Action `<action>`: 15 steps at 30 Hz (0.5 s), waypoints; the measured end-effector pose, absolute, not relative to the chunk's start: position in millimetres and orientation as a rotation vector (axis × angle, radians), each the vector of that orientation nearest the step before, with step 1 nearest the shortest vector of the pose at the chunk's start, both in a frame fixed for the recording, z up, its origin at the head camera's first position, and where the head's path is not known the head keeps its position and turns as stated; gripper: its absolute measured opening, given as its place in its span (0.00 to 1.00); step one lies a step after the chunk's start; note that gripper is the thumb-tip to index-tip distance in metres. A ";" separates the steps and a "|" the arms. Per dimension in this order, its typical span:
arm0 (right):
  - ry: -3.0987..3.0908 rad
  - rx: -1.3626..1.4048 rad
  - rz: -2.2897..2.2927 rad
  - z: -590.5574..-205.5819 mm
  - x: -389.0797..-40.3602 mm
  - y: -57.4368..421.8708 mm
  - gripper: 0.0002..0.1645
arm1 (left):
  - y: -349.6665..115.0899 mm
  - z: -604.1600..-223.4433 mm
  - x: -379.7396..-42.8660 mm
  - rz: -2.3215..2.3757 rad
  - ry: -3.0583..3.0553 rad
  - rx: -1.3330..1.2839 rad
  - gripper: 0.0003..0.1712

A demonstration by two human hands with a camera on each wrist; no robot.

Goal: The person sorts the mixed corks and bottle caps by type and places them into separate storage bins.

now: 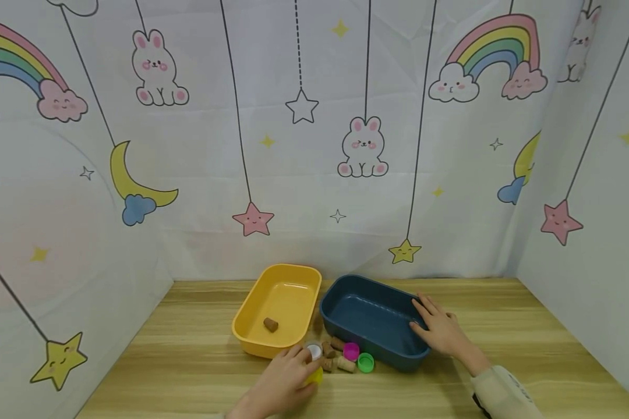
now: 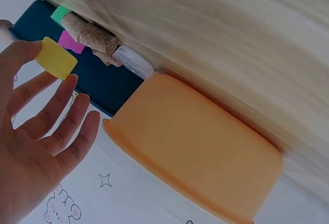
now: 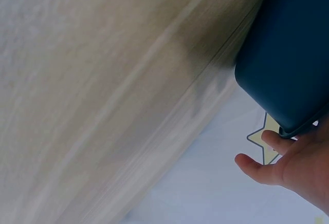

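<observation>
My left hand [image 1: 280, 381] pinches a yellow bottle cap [image 2: 56, 58] between thumb and fingertip, with the other fingers spread. It is in front of the yellow tub [image 1: 262, 349], just above the table. Beside it lie several brown corks [image 1: 346, 365], a magenta cap [image 1: 351, 351], a green cap [image 1: 366, 363] and a clear or white cap [image 1: 313, 351]. One cork [image 1: 271, 325] lies inside the yellow tub. Over the right end rim of the dark blue tub [image 1: 377, 343], my right hand [image 1: 444, 333] rests with its fingers spread; the right wrist view shows it only partly.
Both tubs stand side by side on a wood-grain table [image 1: 188, 349], near the back. White cloth [image 1: 304, 250] printed with bunnies, stars and rainbows hangs behind and on both sides. The small pieces lie in front of the gap between the tubs.
</observation>
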State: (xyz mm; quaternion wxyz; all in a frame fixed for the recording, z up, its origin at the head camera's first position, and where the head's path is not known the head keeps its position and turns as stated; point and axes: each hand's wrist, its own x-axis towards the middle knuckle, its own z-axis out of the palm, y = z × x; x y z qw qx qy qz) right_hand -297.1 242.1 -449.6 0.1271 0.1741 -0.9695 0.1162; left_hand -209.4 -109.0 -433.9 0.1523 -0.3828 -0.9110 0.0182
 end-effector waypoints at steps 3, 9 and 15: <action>-2.825 0.503 0.338 -449.7 -297.1 242.2 0.33 | -106.2 -432.3 -209.8 0.040 -2.607 -1.085 0.16; -2.822 0.504 0.347 -449.8 -296.8 242.4 0.33 | -100.5 -429.4 -212.5 -0.025 -2.592 -1.059 0.14; -2.819 0.503 0.342 -450.7 -297.6 242.3 0.33 | -93.7 -424.9 -218.0 -0.082 -2.566 -1.044 0.14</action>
